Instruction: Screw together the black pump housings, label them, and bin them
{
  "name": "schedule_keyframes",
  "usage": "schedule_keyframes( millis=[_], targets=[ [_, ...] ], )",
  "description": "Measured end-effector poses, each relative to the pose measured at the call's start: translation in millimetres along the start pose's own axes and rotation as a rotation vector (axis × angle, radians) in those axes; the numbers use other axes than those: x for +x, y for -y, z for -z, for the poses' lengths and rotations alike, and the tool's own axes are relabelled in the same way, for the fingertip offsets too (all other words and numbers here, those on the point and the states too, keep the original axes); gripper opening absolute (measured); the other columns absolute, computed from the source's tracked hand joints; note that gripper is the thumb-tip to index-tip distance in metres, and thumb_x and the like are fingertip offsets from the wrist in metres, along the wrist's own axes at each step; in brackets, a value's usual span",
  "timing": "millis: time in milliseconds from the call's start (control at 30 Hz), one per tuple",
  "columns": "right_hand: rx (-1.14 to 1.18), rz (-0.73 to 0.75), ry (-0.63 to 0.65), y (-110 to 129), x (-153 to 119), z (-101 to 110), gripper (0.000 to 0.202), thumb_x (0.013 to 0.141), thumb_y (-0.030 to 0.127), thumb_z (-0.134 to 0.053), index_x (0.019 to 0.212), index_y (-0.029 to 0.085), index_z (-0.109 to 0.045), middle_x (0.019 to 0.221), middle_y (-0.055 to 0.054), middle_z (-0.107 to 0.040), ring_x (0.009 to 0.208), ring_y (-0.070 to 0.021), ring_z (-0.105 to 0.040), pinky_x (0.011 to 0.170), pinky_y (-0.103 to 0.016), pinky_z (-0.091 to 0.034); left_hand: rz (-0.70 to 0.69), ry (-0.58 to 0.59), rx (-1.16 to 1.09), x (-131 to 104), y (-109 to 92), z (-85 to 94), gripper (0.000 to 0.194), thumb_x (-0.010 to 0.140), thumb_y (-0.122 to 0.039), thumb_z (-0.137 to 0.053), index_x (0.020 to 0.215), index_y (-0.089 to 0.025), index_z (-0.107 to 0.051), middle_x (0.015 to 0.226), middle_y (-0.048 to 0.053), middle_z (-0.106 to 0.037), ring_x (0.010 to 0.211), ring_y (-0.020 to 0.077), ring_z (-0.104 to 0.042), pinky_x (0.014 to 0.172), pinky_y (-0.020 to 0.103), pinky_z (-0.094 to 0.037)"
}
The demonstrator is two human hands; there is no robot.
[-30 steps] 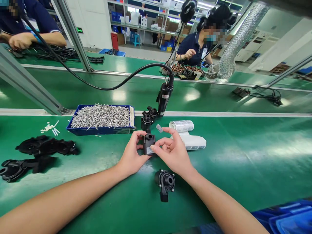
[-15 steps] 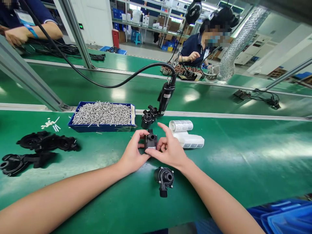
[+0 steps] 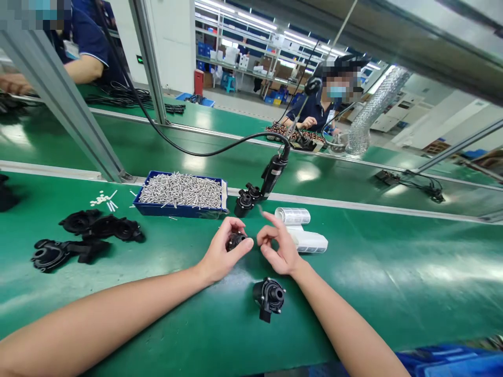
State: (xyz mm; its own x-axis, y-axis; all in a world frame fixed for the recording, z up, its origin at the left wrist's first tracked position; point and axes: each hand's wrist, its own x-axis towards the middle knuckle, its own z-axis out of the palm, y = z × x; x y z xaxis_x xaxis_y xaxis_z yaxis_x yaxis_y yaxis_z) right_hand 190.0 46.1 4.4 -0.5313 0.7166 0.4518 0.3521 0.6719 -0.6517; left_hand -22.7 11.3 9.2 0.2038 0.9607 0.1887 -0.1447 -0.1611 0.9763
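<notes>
My left hand (image 3: 223, 251) is wrapped round a small black pump (image 3: 236, 241), whose far side is hidden by the fingers. Just to its right, my right hand (image 3: 279, 246) is apart from the pump, fingers bent and index finger stretched out, with nothing visible in its palm. Another black pump with screws at its rim (image 3: 270, 297) lies on the green table (image 3: 188, 324), nearer to me. Beyond my hands stand two more black pumps (image 3: 245, 201), beside a hanging black electric screwdriver (image 3: 273, 175). White label rolls (image 3: 310, 242) lie behind my right hand.
A blue box of screws (image 3: 178, 210) stands at the back left. Black housings (image 3: 102, 225) lie at left, small white pieces (image 3: 102, 199) behind them. A metal post (image 3: 70, 89) rises at left. Two people work across the table. Blue trays (image 3: 459, 364) sit lower right.
My right hand has let go of the pump and moved slightly right. The pump has turned in my left hand, its round face now partly showing. The camera view has shifted.
</notes>
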Motion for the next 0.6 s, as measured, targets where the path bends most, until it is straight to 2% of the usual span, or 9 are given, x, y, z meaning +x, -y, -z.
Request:
schedule_keyframes(
  millis=[67,100,200,300,367,400,500,533,600],
  targets=[
    [-0.158,-0.022,-0.193,-3,8,-3,0.068,0.100,0.028,-0.050,0.162,0.023,-0.021,0.098,-0.005,-0.071,0.053,-0.0123,-0.055,0.049,-0.025,-0.045,0.052,0.073,-0.063,-5,-2,-3.0,0.051,0.093,-0.068,-0.069,0.105,-0.021,-0.053,0.093,0.002,-0.056,0.078,0.0173,-0.051,0.072,0.030,-0.044],
    [-0.256,-0.041,-0.250,-4,15,-6,0.068,0.101,0.030,-0.052,0.162,0.023,-0.021,0.107,-0.008,-0.072,0.052,-0.0123,-0.056,0.048,-0.025,-0.044,0.072,0.121,-0.095,-8,-3,-4.7,0.054,0.092,-0.072,-0.067,0.103,-0.021,-0.054,0.090,0.001,-0.055,0.075,0.0166,-0.050,0.069,0.029,-0.042],
    [-0.514,-0.099,-0.257,-7,42,-18,0.080,0.100,0.044,-0.062,0.163,0.019,-0.021,0.128,-0.018,-0.071,0.060,-0.0187,-0.066,0.052,-0.032,-0.051,0.074,0.227,-0.173,-17,-5,-8.7,0.061,0.093,-0.079,-0.060,0.105,-0.019,-0.056,0.090,0.002,-0.056,0.078,0.0182,-0.051,0.069,0.030,-0.044],
    [-0.665,-0.159,-0.235,-8,65,-28,0.083,0.098,0.051,-0.064,0.163,0.014,-0.027,0.129,-0.020,-0.071,0.080,-0.0297,-0.075,0.059,-0.036,-0.055,0.078,0.259,-0.211,-21,-3,-9.8,0.063,0.097,-0.080,-0.050,0.106,-0.018,-0.060,0.097,0.007,-0.060,0.091,0.0230,-0.057,0.079,0.034,-0.051],
    [-0.651,-0.202,-0.229,-7,70,-28,0.080,0.098,0.046,-0.063,0.163,0.015,-0.029,0.128,-0.019,-0.072,0.084,-0.0304,-0.075,0.060,-0.036,-0.056,0.081,0.210,-0.195,-18,0,-8.6,0.055,0.102,-0.071,-0.047,0.101,-0.018,-0.061,0.098,0.007,-0.061,0.095,0.0244,-0.060,0.083,0.037,-0.055],
    [-0.608,-0.223,-0.220,-5,68,-26,0.079,0.098,0.043,-0.063,0.164,0.016,-0.029,0.128,-0.018,-0.072,0.081,-0.0281,-0.074,0.061,-0.035,-0.056,0.052,0.145,-0.145,-15,2,-7.7,0.048,0.104,-0.064,-0.048,0.099,-0.018,-0.061,0.099,0.007,-0.060,0.096,0.0242,-0.061,0.085,0.038,-0.056],
    [-0.412,-0.255,-0.156,1,45,-12,0.080,0.096,0.035,-0.063,0.165,0.019,-0.025,0.131,-0.018,-0.070,0.062,-0.0175,-0.066,0.059,-0.032,-0.055,-0.139,-0.133,0.099,-4,10,-4.6,0.019,0.098,-0.037,-0.062,0.109,-0.021,-0.061,0.113,0.007,-0.060,0.108,0.0247,-0.060,0.096,0.040,-0.055],
    [-0.339,-0.252,-0.116,4,33,-6,0.080,0.096,0.033,-0.064,0.165,0.020,-0.025,0.133,-0.018,-0.069,0.058,-0.0147,-0.062,0.057,-0.031,-0.053,-0.192,-0.201,0.161,-1,14,-3.6,0.025,0.093,-0.029,-0.065,0.117,-0.022,-0.059,0.121,0.008,-0.059,0.116,0.0258,-0.059,0.101,0.042,-0.054],
    [-0.188,-0.230,-0.035,10,9,5,0.079,0.098,0.029,-0.062,0.165,0.025,-0.021,0.137,-0.018,-0.067,0.058,-0.0121,-0.060,0.054,-0.028,-0.051,-0.222,-0.219,0.215,2,20,-2.2,0.048,0.085,-0.018,-0.066,0.131,-0.024,-0.053,0.136,0.010,-0.055,0.132,0.0283,-0.054,0.112,0.048,-0.051]
  ],
)
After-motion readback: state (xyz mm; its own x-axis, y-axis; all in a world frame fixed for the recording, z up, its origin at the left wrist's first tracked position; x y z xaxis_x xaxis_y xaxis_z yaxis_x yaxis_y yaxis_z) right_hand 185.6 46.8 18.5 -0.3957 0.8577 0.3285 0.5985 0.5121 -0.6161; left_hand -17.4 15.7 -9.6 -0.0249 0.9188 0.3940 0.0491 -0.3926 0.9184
